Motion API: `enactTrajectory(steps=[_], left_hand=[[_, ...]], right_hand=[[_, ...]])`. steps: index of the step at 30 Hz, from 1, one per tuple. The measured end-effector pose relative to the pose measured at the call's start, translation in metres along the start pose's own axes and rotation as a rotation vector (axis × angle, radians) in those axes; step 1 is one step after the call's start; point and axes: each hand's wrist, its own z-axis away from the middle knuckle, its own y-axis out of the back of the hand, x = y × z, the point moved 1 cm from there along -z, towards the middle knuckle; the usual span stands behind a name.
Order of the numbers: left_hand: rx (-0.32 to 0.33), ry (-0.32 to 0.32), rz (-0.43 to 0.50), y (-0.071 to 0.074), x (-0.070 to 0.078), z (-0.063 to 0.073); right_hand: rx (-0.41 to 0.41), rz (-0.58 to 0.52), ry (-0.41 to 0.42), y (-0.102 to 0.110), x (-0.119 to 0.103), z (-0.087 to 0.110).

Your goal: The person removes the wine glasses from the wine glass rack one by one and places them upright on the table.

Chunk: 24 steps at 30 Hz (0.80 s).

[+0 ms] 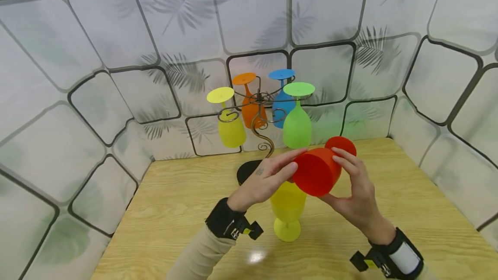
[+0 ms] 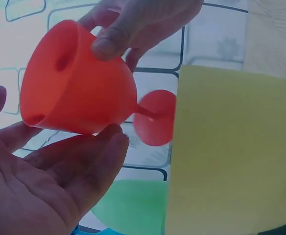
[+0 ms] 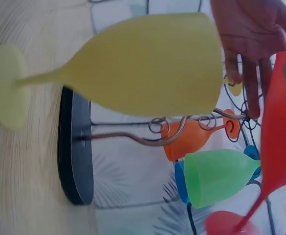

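My right hand (image 1: 355, 198) grips a red plastic goblet (image 1: 320, 170) around its bowl, thumb on one side and fingers on the other. The goblet is tilted, mouth toward me and foot pointing away. Beside its rim is my left hand (image 1: 262, 180); in the left wrist view its extended fingers (image 2: 91, 161) touch the bowl, the thumb standing off. A yellow goblet (image 1: 288, 204) stands upright on the table just below the hands, its rim partly hidden by them. In the right wrist view this yellow goblet (image 3: 148, 66) appears large, near the red goblet (image 3: 282, 132).
Behind the hands stands a metal glass rack (image 1: 266, 137) on a black base (image 1: 247, 172). Upside down on its arms hang yellow (image 1: 231, 128), orange (image 1: 253, 111), blue (image 1: 283, 106) and green (image 1: 297, 124) goblets. Patterned walls (image 1: 256, 20) enclose the wooden table (image 1: 179, 202).
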Motion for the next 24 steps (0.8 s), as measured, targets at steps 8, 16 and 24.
enactTrajectory(steps=[8,16,24], left_hand=[[0.001,0.026,-0.059,-0.001,-0.007,0.001],[-0.015,0.019,-0.132,-0.002,-0.014,0.001],[-0.018,0.047,-0.193,-0.001,-0.022,0.006]], right_hand=[[-0.083,-0.199,-0.404,0.004,0.006,0.012],[-0.137,-0.212,-0.531,0.0,0.005,0.02],[-0.172,-0.26,-0.596,-0.006,0.009,0.033]])
